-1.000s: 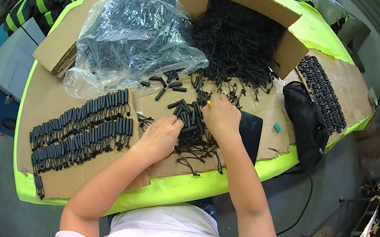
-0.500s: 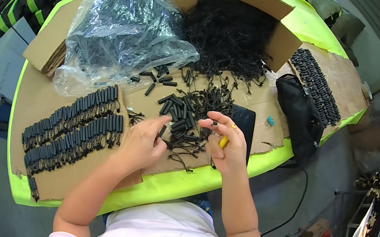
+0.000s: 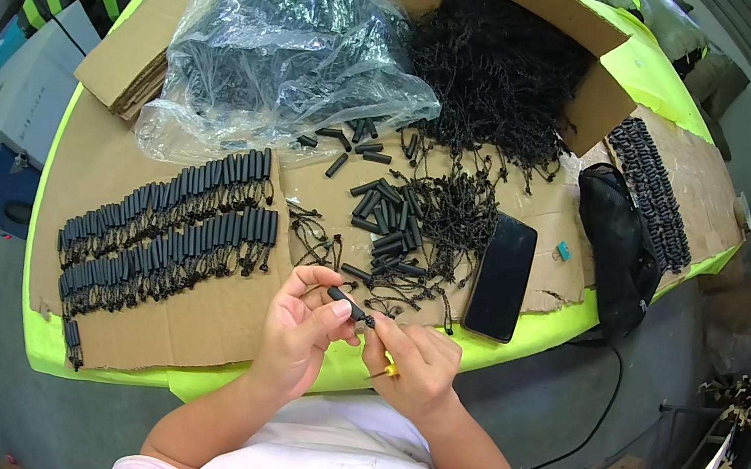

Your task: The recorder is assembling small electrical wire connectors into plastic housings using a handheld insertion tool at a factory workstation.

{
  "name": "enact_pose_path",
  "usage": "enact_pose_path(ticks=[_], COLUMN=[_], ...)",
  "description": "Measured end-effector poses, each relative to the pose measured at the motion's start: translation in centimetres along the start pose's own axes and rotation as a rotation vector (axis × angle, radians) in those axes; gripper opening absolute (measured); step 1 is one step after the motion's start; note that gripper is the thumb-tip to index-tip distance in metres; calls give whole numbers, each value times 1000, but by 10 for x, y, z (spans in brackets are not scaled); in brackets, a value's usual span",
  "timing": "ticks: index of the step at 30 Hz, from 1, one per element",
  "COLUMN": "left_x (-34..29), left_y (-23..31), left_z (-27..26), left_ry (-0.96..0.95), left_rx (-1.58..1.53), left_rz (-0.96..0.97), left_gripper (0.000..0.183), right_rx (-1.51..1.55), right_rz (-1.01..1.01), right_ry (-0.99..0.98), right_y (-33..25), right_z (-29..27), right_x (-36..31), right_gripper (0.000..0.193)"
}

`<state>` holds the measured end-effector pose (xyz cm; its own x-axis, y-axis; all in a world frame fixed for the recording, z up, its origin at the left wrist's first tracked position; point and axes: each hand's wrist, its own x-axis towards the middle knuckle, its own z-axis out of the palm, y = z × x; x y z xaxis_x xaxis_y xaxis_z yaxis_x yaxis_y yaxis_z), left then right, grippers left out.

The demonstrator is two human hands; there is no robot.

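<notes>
Pinching one black tube between thumb and fingers, the left hand holds it up at the near side of the surface; and right alongside, the right hand grips a dark cord at the tube's right end, a small yellow item tucked in its fingers! Farther off, loose tubes sit beside tangled cords, with a phone to the right and neat tube rows left.
</notes>
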<state>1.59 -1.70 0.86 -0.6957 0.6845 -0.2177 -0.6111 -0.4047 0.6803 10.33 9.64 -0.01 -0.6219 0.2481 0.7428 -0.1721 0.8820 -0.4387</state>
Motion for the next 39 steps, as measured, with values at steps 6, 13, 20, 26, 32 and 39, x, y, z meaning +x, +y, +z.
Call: enact_pose_path(ticks=[6, 13, 20, 26, 32, 39], left_x=[6, 13, 17, 20, 19, 27], left_y=[-8, -13, -14, -10, -13, -7], left_z=[-3, -3, -3, -4, 1, 0], left_ry=[66, 60, 50, 47, 6, -73], left_rx=[133, 263, 334, 118, 341, 282], left_rz=[165, 284, 270, 38, 228, 176], left_gripper=[29, 27, 27, 38, 40, 38], right_rx=[-124, -170, -131, -64, 274, 325], right_rz=[-43, -59, -24, -6, 178, 475], right_ry=[-4, -62, -69, -117, -196, -154], right_y=[7, 13, 18, 25, 31, 23], right_z=[8, 9, 8, 7, 10, 15], right_x=[2, 4, 5, 5, 6, 4], right_gripper=[29, 27, 26, 23, 14, 28])
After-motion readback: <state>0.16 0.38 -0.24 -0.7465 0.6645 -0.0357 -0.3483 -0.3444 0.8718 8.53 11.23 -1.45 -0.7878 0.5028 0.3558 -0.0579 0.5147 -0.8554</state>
